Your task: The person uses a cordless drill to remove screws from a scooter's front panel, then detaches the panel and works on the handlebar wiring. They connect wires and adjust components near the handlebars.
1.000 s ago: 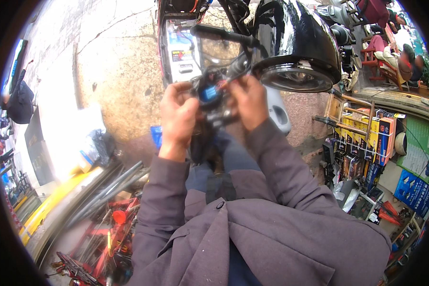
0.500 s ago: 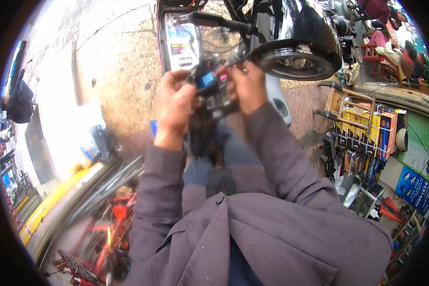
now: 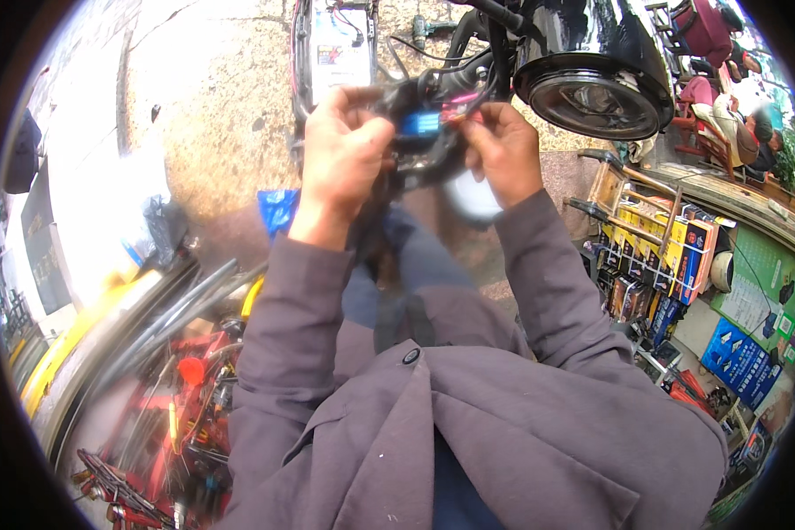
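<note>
Both hands are at a dark wiring assembly in front of my legs. My left hand is closed, its fingers and thumb around the left edge of a black part, blurred in places. A bright blue connector block shows between my hands. My right hand is closed in a pinch at a bundle of red and pink wires beside the blue block. Its fingertips partly hide what they grip. Black cables run from there toward the vehicle frame.
A glossy black round headlamp stands at upper right. Beyond my left hand is a white panel in a dark frame; a green power drill lies beside it. Red tools crowd lower left. A wooden stool and boxes stand right.
The view has shifted slightly. My right hand has moved outward to the right, widening the gap between my hands. The blue block and red wires now show more plainly.
</note>
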Tool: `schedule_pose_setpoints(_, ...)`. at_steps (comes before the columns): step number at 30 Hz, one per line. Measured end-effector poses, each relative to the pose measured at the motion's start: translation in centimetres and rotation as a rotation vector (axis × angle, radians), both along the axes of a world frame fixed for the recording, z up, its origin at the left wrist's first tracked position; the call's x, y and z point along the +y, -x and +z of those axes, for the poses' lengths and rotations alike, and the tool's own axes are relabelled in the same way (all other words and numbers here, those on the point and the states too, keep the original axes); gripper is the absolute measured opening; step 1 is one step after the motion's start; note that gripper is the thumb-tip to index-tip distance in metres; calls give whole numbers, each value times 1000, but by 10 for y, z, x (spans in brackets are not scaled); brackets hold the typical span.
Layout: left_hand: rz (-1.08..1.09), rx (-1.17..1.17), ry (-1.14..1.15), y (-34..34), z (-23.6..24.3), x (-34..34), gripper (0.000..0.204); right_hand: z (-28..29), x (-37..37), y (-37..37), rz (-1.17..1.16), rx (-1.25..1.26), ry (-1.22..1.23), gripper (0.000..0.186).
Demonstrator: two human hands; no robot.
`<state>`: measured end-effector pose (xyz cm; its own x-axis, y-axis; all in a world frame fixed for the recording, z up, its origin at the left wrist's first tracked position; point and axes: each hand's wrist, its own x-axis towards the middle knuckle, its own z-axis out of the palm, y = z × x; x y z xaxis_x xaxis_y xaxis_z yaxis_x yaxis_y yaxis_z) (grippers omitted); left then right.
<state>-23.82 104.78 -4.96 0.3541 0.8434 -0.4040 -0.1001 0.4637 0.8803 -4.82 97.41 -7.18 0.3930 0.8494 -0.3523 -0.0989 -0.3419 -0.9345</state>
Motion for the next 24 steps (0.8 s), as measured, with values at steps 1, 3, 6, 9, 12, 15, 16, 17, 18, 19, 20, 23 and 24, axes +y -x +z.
schedule_pose_setpoints(1,-19,5,-7,1,1,1,44,0,0,0,-15,5,-8,16)
schedule_pose_setpoints(3,-66,26,-36,1,2,5,48,1,1,0,-50,47,-49,15)
schedule_pose_setpoints(6,-165,164,-87,-6,3,8,50,2,1,2,-65,99,-78,14)
schedule_pose_setpoints(9,-118,349,-365,-17,3,4,39,3,2,4,-83,100,-65,12)
schedule_pose_setpoints(12,-140,475,-619,-25,2,-7,32,2,5,4,-76,91,-45,12)
schedule_pose_setpoints(15,-267,618,-856,-34,-4,0,29,1,6,4,-50,38,-29,13)
schedule_pose_setpoints(16,-296,654,-907,-36,-6,3,28,0,7,5,-60,23,-15,14)
schedule_pose_setpoints(17,-325,691,-959,-37,-7,5,27,-2,7,6,-59,5,-26,14)
schedule_pose_setpoints(18,-346,717,-916,-37,-7,6,26,-3,7,7,-60,-15,-33,15)
schedule_pose_setpoints(19,-365,743,-874,-37,-7,8,26,-4,8,7,-72,-5,-33,15)
schedule_pose_setpoints(20,-362,749,-861,-37,-7,11,25,-4,7,6,-67,-8,-54,15)
schedule_pose_setpoints(23,-301,843,-811,-33,-4,22,21,-3,6,1,-75,6,-42,12)
schedule_pose_setpoints(24,-287,850,-799,-30,-2,27,21,-2,7,-2,-69,39,-38,11)
